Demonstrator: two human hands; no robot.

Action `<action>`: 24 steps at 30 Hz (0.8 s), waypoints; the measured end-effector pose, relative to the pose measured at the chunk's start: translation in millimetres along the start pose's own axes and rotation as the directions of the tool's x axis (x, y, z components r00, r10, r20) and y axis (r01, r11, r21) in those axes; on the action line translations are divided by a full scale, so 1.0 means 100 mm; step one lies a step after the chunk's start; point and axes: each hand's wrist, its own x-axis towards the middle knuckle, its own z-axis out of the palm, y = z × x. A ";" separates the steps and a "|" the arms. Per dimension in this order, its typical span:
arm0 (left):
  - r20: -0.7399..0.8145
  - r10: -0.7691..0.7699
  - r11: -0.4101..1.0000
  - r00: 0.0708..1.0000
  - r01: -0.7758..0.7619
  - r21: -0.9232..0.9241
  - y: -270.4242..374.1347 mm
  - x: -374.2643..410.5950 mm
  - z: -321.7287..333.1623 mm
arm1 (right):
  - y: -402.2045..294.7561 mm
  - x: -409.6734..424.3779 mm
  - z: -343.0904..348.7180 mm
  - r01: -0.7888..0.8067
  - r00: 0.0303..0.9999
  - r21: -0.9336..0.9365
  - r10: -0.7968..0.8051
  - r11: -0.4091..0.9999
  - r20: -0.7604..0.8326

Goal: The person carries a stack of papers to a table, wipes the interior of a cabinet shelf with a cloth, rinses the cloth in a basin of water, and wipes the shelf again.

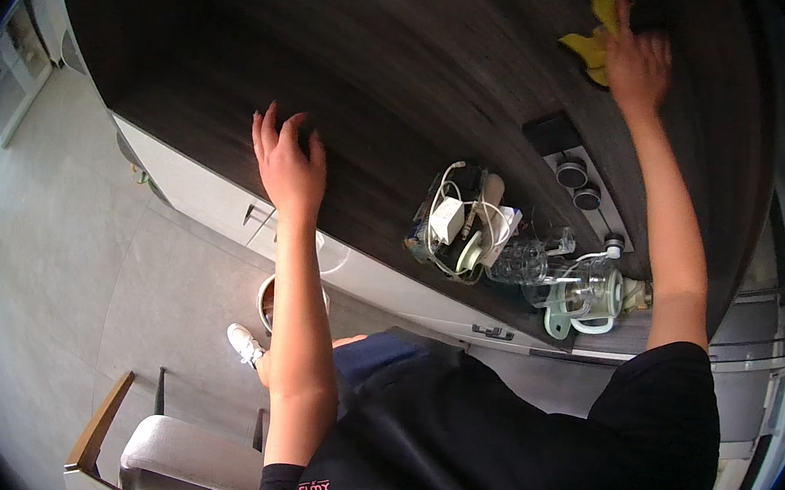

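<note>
My right hand (pixel 637 70) presses a yellow cloth (pixel 592 54) against the dark wood-grain back panel (pixel 483 61), at the upper right. My left hand (pixel 290 162) is raised at the left, fingers spread and holding nothing, over the dark surface. Between and below the hands stands a basket (pixel 418 237) filled with a white box (pixel 447 220), cables and other small items. Below my right hand a power track (pixel 595 194) with round socket adapters is fixed to the panel.
Right of the basket are glass cups (pixel 520 260) and a glass kettle with a pale green handle (pixel 596 324). White drawers (pixel 197 192) run beneath the counter. On the floor are a bin (pixel 265 300) and an upholstered chair (pixel 195 454).
</note>
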 end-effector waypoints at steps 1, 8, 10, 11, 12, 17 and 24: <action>0.012 0.006 1.000 1.000 -0.006 -0.023 0.05 -0.03 0.03 | 0.20 -0.09 0.05 0.018 0.995 0.013 -0.017 1.000 -0.100; -0.023 0.005 1.000 1.000 -0.005 0.001 0.01 -0.01 -0.01 | -0.97 -0.36 0.03 0.182 0.942 0.084 -0.198 0.980 0.272; -0.043 0.001 1.000 0.999 0.000 0.020 -0.05 0.01 -0.03 | -1.33 -0.40 -0.03 0.449 0.829 0.216 -0.495 0.867 0.260; -0.044 0.000 1.000 0.999 0.001 0.010 -0.05 0.00 -0.01 | -1.44 -0.49 0.02 0.508 0.790 0.255 -0.563 0.823 0.242; -0.041 0.002 1.000 0.999 -0.002 0.000 -0.03 -0.01 0.01 | -1.50 -0.59 0.10 0.549 0.778 0.301 -0.608 0.780 0.157; -0.034 -0.024 0.999 0.999 0.025 0.021 -0.04 0.00 0.02 | -2.13 -0.72 0.33 0.756 0.507 0.426 -0.856 0.497 0.100; -0.033 -0.014 0.999 0.999 0.015 0.034 0.00 -0.03 0.04 | -2.68 -0.96 0.56 0.789 0.506 0.480 -0.850 0.385 -0.150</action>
